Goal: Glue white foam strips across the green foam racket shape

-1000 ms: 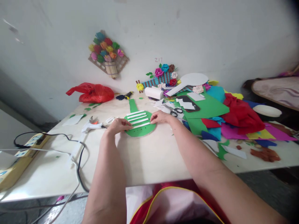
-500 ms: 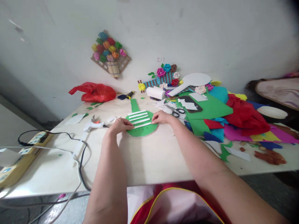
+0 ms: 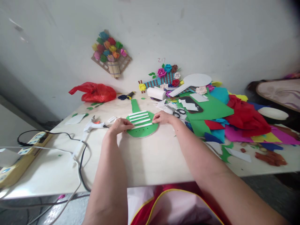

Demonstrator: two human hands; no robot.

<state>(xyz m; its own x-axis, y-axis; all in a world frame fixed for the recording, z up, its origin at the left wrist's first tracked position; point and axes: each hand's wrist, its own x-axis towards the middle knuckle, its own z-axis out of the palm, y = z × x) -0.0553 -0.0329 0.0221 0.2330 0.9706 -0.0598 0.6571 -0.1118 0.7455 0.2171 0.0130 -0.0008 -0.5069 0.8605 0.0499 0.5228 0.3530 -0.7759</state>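
Note:
A green paddle-shaped paper cutout (image 3: 141, 131) lies flat on the pale table (image 3: 145, 159), its handle pointing toward the wall. Several white paper strips cross its round part. My left hand (image 3: 121, 125) pinches the left end of the nearest white strip (image 3: 142, 126). At that strip's right end, my right hand (image 3: 163, 117) has its fingers pressed together. Both hands rest on the cutout's edges.
A white glue gun (image 3: 94, 126) lies left of my left hand, its cord running to a yellow power strip (image 3: 21, 156). Scissors (image 3: 178, 112), a white roll (image 3: 155, 93) and a heap of coloured paper (image 3: 222, 115) fill the right. A red plastic bag (image 3: 95, 92) sits by the wall.
Both hands have stayed on the ends of the nearest white strip. Only the view has shifted slightly.

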